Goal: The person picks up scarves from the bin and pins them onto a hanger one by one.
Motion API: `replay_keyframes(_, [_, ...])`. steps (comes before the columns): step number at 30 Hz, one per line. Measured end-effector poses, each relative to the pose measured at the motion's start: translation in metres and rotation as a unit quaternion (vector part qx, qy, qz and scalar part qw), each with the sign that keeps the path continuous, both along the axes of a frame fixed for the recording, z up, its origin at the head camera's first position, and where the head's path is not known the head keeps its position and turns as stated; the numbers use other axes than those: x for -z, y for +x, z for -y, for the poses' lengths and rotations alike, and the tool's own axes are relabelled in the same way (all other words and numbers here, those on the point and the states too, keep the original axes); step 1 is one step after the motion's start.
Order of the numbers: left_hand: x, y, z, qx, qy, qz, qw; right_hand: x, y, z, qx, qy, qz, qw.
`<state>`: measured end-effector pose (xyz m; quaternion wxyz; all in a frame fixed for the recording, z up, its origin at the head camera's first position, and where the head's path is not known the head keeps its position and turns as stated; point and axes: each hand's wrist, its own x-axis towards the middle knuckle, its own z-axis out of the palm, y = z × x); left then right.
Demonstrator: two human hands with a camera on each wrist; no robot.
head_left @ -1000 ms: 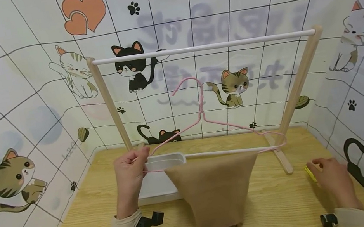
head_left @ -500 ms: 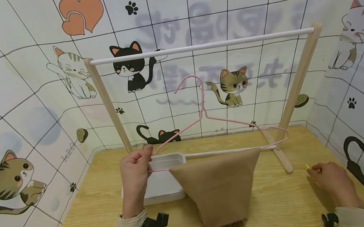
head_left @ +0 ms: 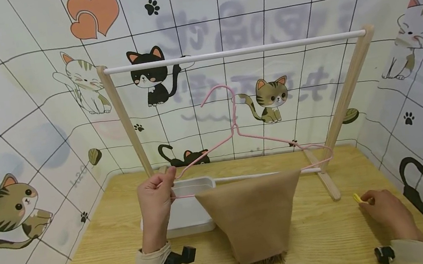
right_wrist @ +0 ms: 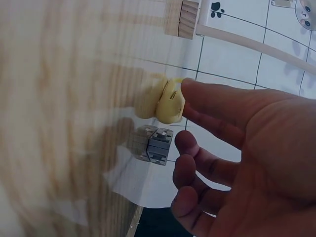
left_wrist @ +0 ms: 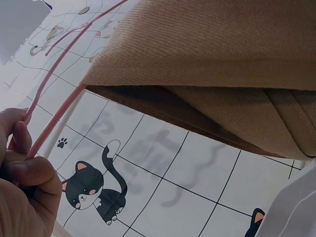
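Notably, well apart across the surface (head_left: 322,243): yellow clip (head_left: 357,198) at lower right, brown cloth (head_left: 254,216) near centre. Note clip close to the surface, apparently pinched between thumb and index of the right hand (head_left: 391,212), other fingers loosely bent (right-wrist view). Observe its long axis, slanting from the fingertips up and leftward in the head view, with a plain gap between clip and the cloth's right edge. Compare the left hand (head_left: 155,202), fingers curled around the left end of the pink hanger (head_left: 235,127), hence across the cloth from the clip. Note the hanger's lower bar nearly level, cloth draped over it, hook upward and below the white rod (head_left: 232,52). Judge the right hand nearer to the cloth's right edge, and this sideways offset decisive for the next move.
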<state>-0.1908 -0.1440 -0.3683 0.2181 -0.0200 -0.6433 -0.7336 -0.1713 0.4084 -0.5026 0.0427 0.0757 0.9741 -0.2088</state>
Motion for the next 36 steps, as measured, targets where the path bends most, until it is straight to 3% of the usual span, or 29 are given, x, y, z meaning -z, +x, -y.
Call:
replay_keyframes(11, [0.0, -0.001, 0.001, -0.002, 0.0, -0.009, 1.0, 0.001, 0.001, 0.003, 0.017, -0.018, 0.003, 1.0])
replay_keyframes(17, [0.0, -0.001, 0.001, -0.008, -0.003, -0.011, 0.9999, -0.009, 0.003, 0.004, 0.019, -0.017, -0.006, 1.0])
replay_keyframes(22, [0.0, 0.0, 0.002, -0.014, -0.004, -0.008, 0.9999, -0.025, 0.005, 0.008, 0.047, -0.016, -0.062, 0.997])
replay_keyframes(28, [0.002, -0.001, 0.003, -0.013, 0.007, -0.016, 0.9998, -0.041, 0.008, 0.019, 0.086, -0.059, -0.127, 0.986])
replay_keyframes(36, [0.002, -0.002, 0.003, -0.021, 0.0, -0.026, 0.9994, -0.051, 0.014, 0.023, 0.112, -0.083, -0.186, 0.973])
